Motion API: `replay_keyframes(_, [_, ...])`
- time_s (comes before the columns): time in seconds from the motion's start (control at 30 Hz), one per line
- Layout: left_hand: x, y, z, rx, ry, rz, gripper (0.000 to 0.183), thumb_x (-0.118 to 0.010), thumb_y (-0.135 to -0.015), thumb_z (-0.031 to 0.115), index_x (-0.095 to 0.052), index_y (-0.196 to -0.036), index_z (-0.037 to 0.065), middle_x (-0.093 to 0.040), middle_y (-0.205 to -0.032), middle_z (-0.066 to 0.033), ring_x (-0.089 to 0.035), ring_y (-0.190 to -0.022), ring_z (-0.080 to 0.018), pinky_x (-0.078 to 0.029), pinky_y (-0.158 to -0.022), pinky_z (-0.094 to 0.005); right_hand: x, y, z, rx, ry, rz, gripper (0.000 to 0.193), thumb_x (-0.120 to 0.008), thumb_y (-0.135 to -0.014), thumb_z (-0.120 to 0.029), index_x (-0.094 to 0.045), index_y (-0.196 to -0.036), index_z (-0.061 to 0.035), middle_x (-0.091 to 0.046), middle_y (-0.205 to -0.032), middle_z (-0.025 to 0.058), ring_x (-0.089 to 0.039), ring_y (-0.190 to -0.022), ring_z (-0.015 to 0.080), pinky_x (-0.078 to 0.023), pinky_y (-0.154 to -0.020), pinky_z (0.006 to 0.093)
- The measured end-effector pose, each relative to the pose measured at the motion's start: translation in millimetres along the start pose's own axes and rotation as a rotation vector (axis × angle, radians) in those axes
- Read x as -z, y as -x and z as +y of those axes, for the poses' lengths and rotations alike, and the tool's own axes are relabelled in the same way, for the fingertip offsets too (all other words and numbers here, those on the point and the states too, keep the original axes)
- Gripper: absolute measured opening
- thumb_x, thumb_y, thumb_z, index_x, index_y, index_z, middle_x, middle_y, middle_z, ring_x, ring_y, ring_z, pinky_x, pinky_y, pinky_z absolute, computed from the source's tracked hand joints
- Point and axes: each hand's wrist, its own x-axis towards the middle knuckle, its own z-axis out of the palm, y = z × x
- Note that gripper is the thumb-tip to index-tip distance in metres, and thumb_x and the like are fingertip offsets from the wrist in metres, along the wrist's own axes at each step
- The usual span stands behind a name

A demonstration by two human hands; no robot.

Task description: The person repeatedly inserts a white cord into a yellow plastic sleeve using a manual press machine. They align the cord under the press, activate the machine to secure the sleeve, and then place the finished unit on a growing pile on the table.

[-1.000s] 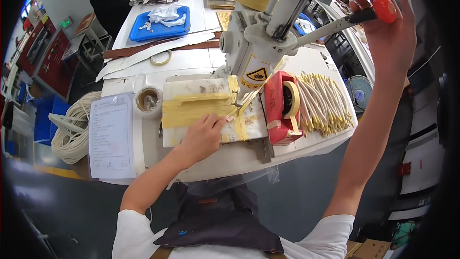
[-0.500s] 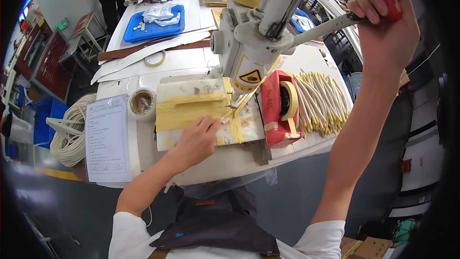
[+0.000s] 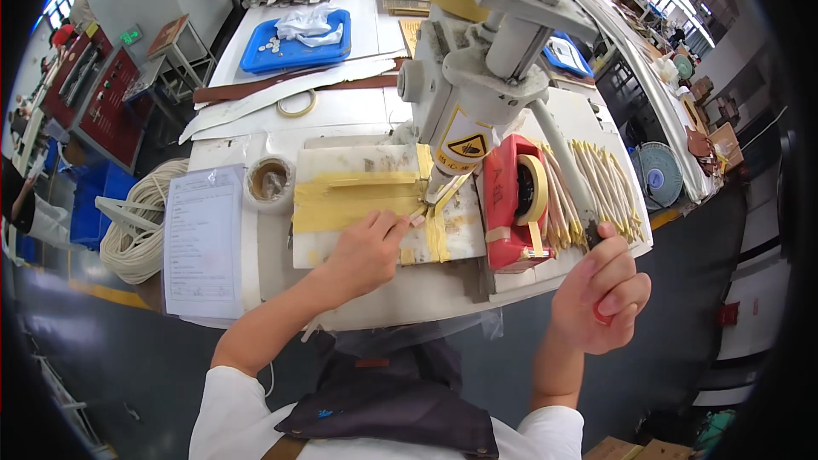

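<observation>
My left hand rests on a white block patched with yellow tape. Its thumb and forefinger pinch a small pale piece beside the tip of a grey hand press. The tip is down at the block, and the exact contact is too small to make out. My right hand is closed around the end of the press lever, which slants down toward me. A red knob shows between the fingers. A yellow warning label is on the press head.
Right of the block stands a red tape dispenser, then many cords with yellow ends. On the left are a tape roll, a printed sheet and coiled cord. A blue tray lies farther back.
My right hand has swung the lever from high at the upper right down to the lower right, and the press tip is lower. My left hand stays at the block.
</observation>
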Motion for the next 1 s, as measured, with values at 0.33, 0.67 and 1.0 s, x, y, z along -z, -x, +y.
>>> replay_keyframes(0.33, [6.1,4.3,-1.2,0.168,0.153,0.046,0.034,-0.059,-0.091,0.001,-0.066,-0.124,-0.004,-0.058,-0.100,-0.0159,-0.061,-0.090,-0.0325,-0.052,-0.079,-0.0396,-20.9,-193.2,2.2,-0.290,-0.138,-0.045,0.036,-0.055,-0.103,-0.036,-0.062,-0.104,-0.0010,-0.049,-0.070,0.0055,-0.051,-0.072,0.0188,-0.049,-0.084,0.0386])
replay_keyframes(0.67, [34.8,47.0,5.4,0.598,0.461,0.253,0.023,-0.069,-0.095,0.007,-0.071,-0.117,0.001,-0.060,-0.097,-0.0105,-0.063,-0.074,-0.0202,-0.051,-0.065,-0.0325,-27.8,-106.2,-0.9,0.014,0.885,-0.130,0.020,-0.068,-0.091,-0.009,-0.068,-0.109,0.0010,-0.063,-0.077,0.0091,-0.064,-0.068,0.0226,-0.053,-0.066,0.0348])
replay_keyframes(1.0, [38.2,56.4,16.1,0.602,0.613,0.270,0.015,-0.068,-0.098,0.009,-0.070,-0.109,-0.002,-0.064,-0.094,-0.0069,-0.061,-0.074,-0.0134,-0.050,-0.068,-0.0282,-52.0,61.8,108.5,-0.661,0.902,-0.535,0.039,-0.064,-0.082,-0.002,-0.070,-0.121,-0.0034,-0.061,-0.108,0.0225,-0.066,-0.092,0.0421,-0.055,-0.083,0.0480])
